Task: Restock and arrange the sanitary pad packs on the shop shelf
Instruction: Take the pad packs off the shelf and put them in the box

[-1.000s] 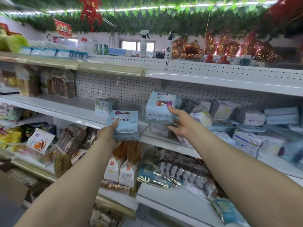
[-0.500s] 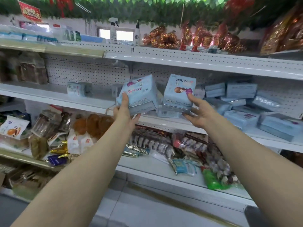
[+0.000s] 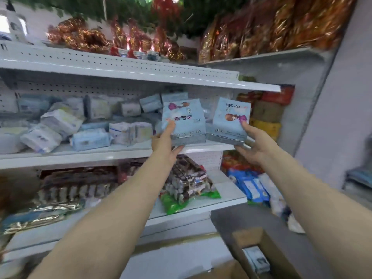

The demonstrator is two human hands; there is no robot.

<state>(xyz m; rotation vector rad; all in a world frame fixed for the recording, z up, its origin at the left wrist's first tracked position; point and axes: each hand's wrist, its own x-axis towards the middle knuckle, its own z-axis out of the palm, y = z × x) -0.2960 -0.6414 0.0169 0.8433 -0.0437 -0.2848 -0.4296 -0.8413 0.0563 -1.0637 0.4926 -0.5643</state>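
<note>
— The left hand (image 3: 164, 146) pinches the left pad pack (image 3: 184, 121) upright; the right hand (image 3: 251, 146) grips the right pad pack (image 3: 229, 121) beside it.
— Both hover at the shelf (image 3: 90, 156) front; their spot probably lies straight ahead.

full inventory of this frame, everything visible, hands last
top shelf: 1, white, perforated
middle shelf: 1, white, below it
foil bags: many, red and gold, on top shelf
loose pad packs: many, white and pale blue, jumbled on middle shelf
left pack: 1, pale blue, upright, middle shelf's right end
right pack: 1, pale blue, upright, just right of it
snack packs: many, dark, on lower shelf
green bag: 1, lower shelf's right end
cardboard box: 1, brown, bottom right
left hand: grips left pack
right hand: grips right pack
</note>
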